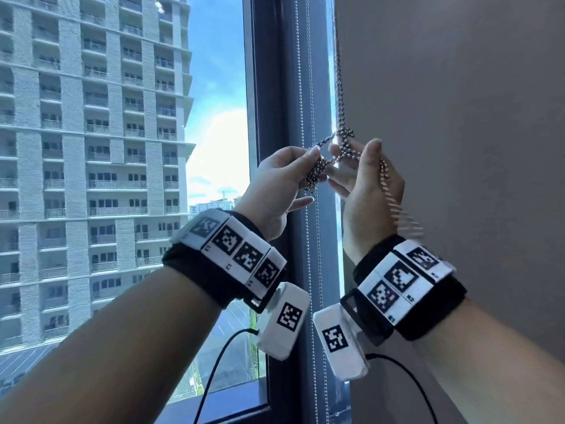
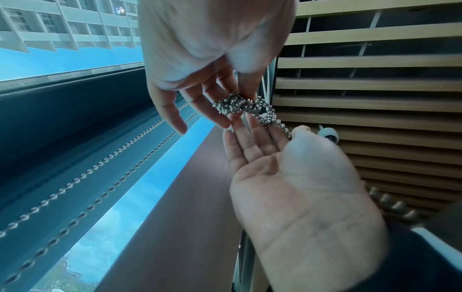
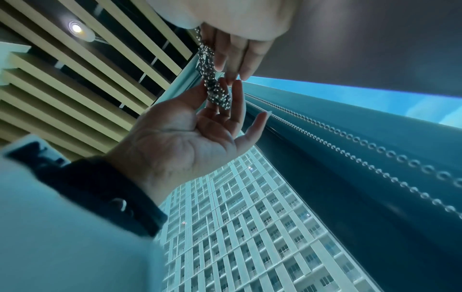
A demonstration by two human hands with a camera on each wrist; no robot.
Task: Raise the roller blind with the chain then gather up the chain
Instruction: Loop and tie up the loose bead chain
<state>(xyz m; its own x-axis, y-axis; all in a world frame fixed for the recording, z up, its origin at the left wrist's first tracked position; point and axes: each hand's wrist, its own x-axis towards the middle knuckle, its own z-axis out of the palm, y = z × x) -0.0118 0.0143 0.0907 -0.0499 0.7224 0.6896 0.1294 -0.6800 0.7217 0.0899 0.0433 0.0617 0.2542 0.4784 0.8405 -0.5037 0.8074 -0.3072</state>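
Note:
A bunched-up metal bead chain [image 1: 316,174] hangs in front of the window at chest height, and its strand [image 1: 339,87] rises from a knot along the edge of the grey roller blind [image 1: 458,117]. My left hand [image 1: 318,160] pinches the bundle [image 2: 232,104] between thumb and fingers. My right hand [image 1: 357,162] faces it, fingers mostly straight, with the chain running between thumb and forefinger [image 2: 277,136]. A loose tail [image 1: 394,206] swings blurred down the back of that hand. In the right wrist view the bundle [image 3: 217,94] sits at my left hand's fingertips [image 3: 225,83].
A second bead chain [image 1: 315,240] hangs straight down along the dark window frame [image 1: 281,87], just behind my hands. A tall apartment block [image 1: 91,148] stands outside the glass. A slatted ceiling [image 2: 375,85] is overhead. Black cables [image 1: 220,356] trail from both wrist units.

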